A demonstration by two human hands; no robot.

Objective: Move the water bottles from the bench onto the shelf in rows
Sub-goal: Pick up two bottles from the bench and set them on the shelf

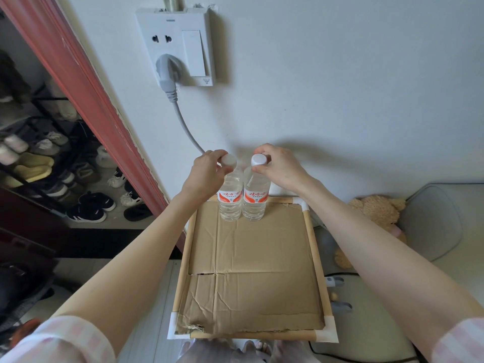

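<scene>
The left hand [207,170] has its fingers curled round the cap of the left water bottle [230,197]. Touching beside it stands the right water bottle [255,197], its cap pinched by the right hand [279,166]. Both bottles stand upright at the far edge of the cardboard-lined shelf [251,271].

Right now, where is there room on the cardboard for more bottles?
The cardboard shelf top is bare from the two water bottles forward to the near wooden rail, and to their right. It is crowded only at the far edge, where the left hand and right hand hold the caps.
</scene>
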